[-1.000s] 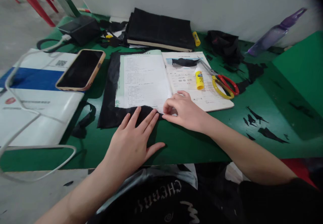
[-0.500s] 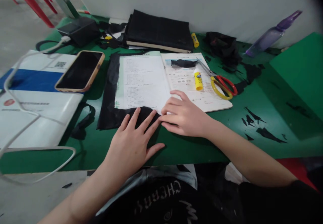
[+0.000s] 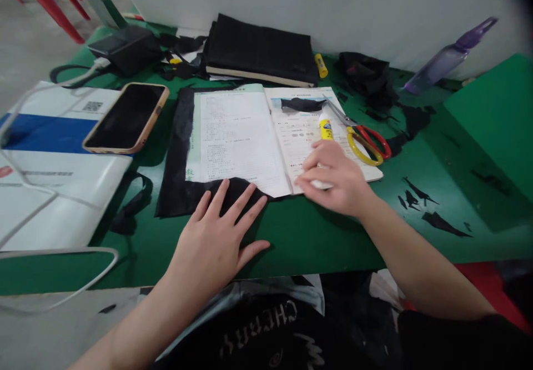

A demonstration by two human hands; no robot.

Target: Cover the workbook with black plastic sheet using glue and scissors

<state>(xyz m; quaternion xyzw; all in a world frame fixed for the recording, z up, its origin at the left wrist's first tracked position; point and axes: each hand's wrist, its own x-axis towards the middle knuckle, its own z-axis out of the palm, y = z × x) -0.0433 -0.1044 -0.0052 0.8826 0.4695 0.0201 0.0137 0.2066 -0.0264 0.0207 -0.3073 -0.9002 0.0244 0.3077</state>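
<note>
An open book (image 3: 239, 136) lies on the green table, and black fabric (image 3: 172, 164) with a dark border shows along its left and lower edges. My left hand (image 3: 220, 231) rests flat on the folded lower strip, fingers spread. Over the bottom of the right page hovers or rests my right hand (image 3: 335, 178), its fingers curled; a small white patch shows between them, and I cannot make out what it is. Just above that hand lies a yellow glue stick (image 3: 326, 128). Scissors (image 3: 360, 136) with red and yellow handles and a black scrap (image 3: 302, 105) also lie on the page.
A phone (image 3: 127, 117) sits on a white and blue packet (image 3: 54, 181) at left, with a white cable and a black box (image 3: 125, 50). Behind are a black-covered book (image 3: 260, 50) and yellow cap (image 3: 320, 65). Black scraps (image 3: 443, 223) and a purple bottle (image 3: 441, 64) are at right.
My right hand has left the lower strip beside my left hand and moved right, onto the right page below the glue stick. My left hand stays flat on the strip.
</note>
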